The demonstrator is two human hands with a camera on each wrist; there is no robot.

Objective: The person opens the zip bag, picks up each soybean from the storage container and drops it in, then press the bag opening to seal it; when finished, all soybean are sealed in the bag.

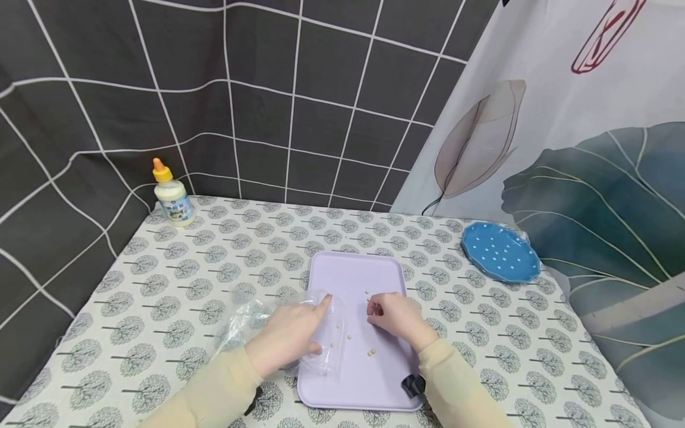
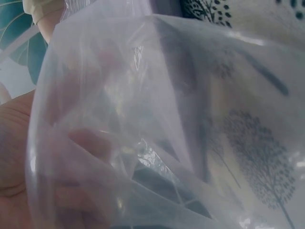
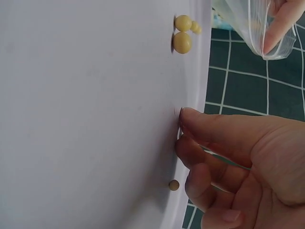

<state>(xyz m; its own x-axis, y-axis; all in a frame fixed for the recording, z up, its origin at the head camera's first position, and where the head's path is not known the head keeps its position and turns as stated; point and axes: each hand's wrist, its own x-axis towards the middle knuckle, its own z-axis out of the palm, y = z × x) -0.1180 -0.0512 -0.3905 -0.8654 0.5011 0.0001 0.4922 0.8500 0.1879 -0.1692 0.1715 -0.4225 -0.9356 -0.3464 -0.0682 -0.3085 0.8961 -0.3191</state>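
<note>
Pinching one small bean against the purple tray [image 1: 374,380] with thumb and forefinger, the right hand [image 1: 398,318] should lift straight up and carry toward the clear plastic bag [image 1: 299,327], whose mouth the left hand [image 1: 289,336] grips open beside the loose beans [image 3: 182,42].

The head view looks down on the tray [image 1: 369,368]; both wrist views sit close, sharing it.

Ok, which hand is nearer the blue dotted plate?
Right. The right hand rests on the lavender tray, left of and nearer than the blue plate; the left hand, farther left, grips the plastic bag.
</note>
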